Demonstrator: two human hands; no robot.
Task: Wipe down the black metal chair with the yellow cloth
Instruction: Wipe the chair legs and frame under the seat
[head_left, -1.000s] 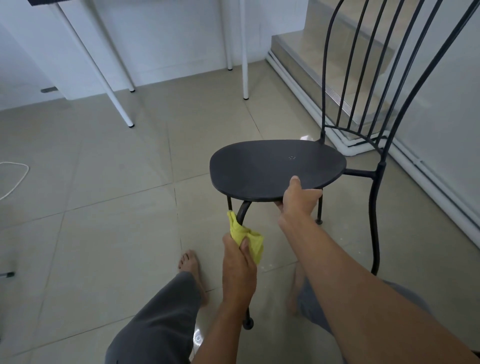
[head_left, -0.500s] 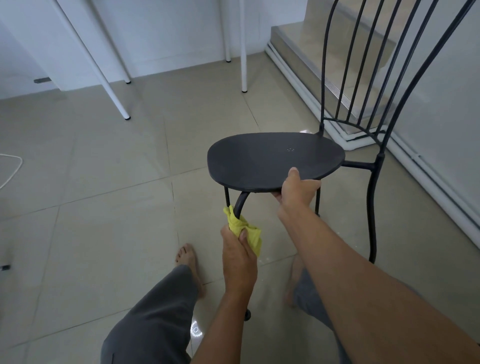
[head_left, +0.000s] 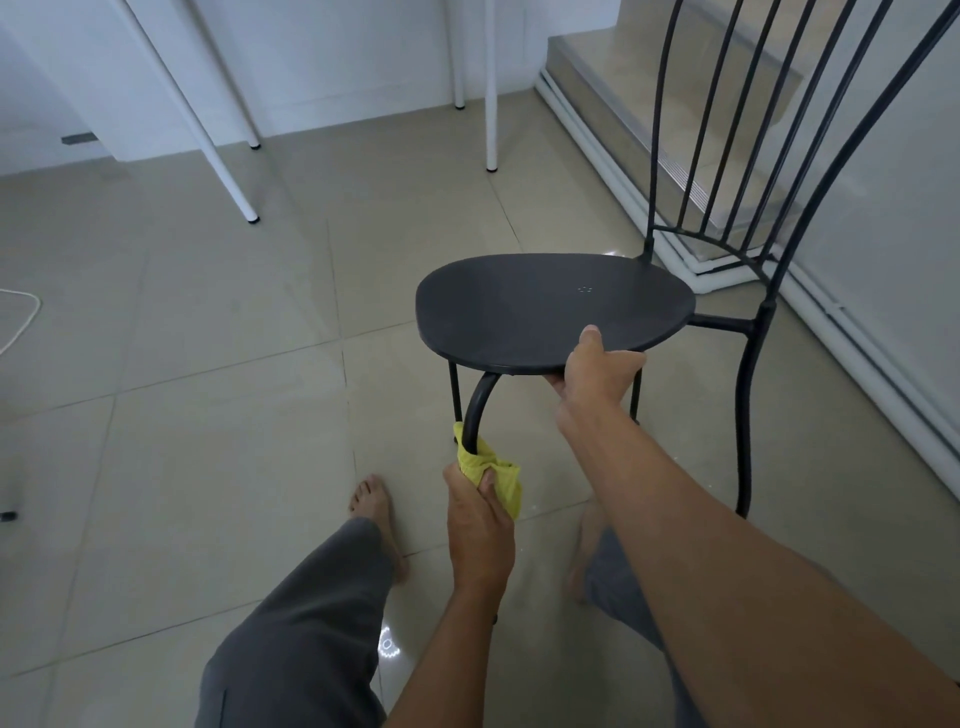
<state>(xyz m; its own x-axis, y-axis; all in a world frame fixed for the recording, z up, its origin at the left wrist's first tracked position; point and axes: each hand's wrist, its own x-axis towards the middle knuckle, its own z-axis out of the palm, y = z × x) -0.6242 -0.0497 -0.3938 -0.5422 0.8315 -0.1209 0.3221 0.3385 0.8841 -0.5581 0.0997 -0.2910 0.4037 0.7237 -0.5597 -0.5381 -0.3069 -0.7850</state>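
The black metal chair (head_left: 550, 306) stands on the tiled floor, its round seat in the middle of the view and its tall barred back rising at the upper right. My left hand (head_left: 478, 519) holds the yellow cloth (head_left: 493, 473) wrapped around the chair's curved front leg (head_left: 477, 405), below the seat. My right hand (head_left: 597, 371) grips the seat's near edge, thumb on top and fingers underneath. The lower part of that leg is hidden behind my left hand and forearm.
My bare feet (head_left: 376, 512) and grey trouser legs are on the floor just below the chair. White table legs (head_left: 491, 104) stand at the back. A raised step (head_left: 623, 98) with a white edge runs along the right. A white cable (head_left: 23, 317) lies at the far left.
My left hand has slid the yellow cloth up along the front leg, closer to the seat. My right hand has kept its grip on the seat edge.
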